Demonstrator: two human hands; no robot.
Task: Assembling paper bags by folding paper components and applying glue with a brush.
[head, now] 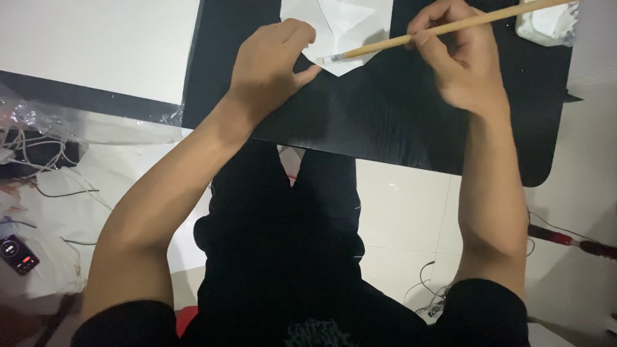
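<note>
left hand (273,61) pins white paper (337,26); right hand (459,61) grips brush (411,40); crumpled wad (546,24) beside.

A room in a home, used as a makeshift craft spot: a low black wood-grain table (385,128) stands on pale floor tiles (398,212), loose cables (424,283) beyond its near edge.

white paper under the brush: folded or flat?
Folded: the white paper sheet shows crease lines and a pointed corner beneath the wooden brush.
</note>
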